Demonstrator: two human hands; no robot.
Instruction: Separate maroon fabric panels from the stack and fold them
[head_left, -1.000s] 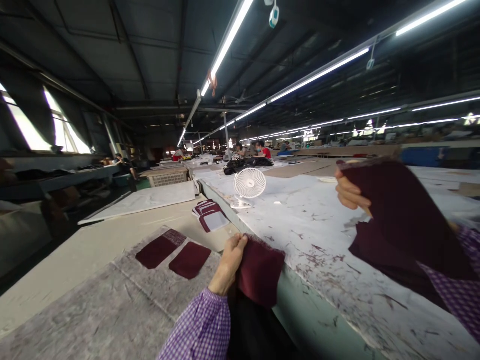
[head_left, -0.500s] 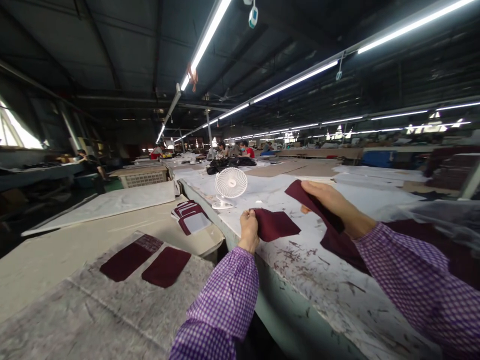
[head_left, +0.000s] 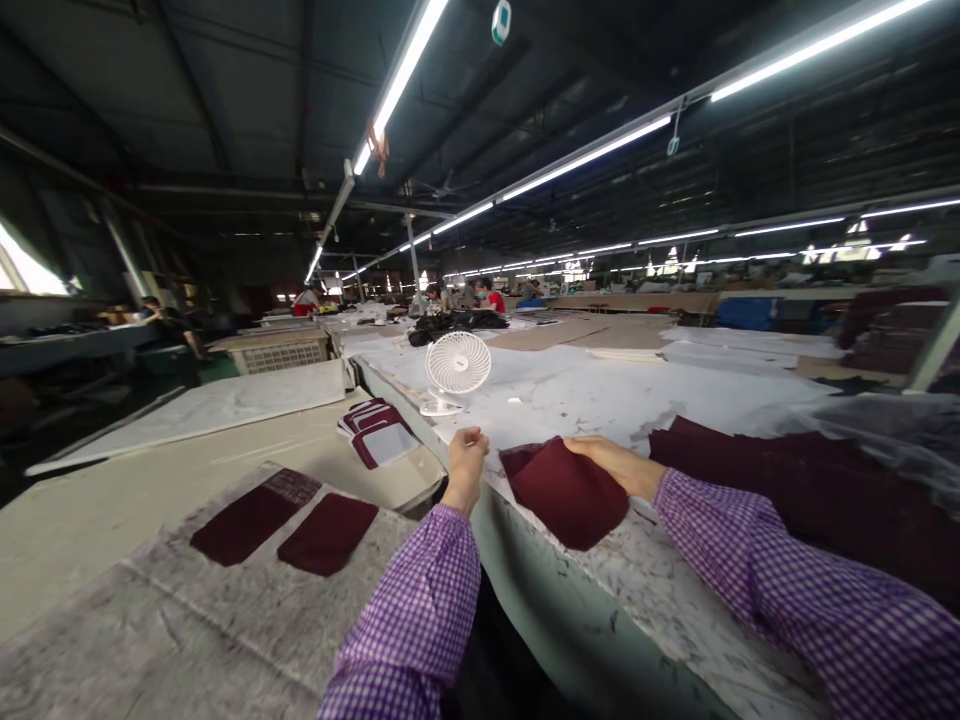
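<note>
A dark red fabric piece (head_left: 566, 492) lies flat on the white marbled table (head_left: 600, 400) near its front edge. My right hand (head_left: 616, 465) rests on the piece's far right corner, fingers stretched flat on the cloth. My left hand (head_left: 466, 460) hovers at the table's edge just left of the piece, fingers loosely curled, holding nothing that I can see. Both arms wear purple checked sleeves. More dark red fabric (head_left: 795, 480) lies spread to the right of my right arm.
A small white fan (head_left: 456, 368) stands further back on the table. On the lower grey felt surface (head_left: 150, 620) to the left lie two dark red pieces (head_left: 285, 520) and a stack of bordered pieces (head_left: 379, 432). A crate (head_left: 281, 352) and seated workers (head_left: 480, 295) are far behind.
My right hand brought its fabric down and now presses a piece flat on the table. My left hand let go of the piece it was pinching and drew back to the table's edge.
</note>
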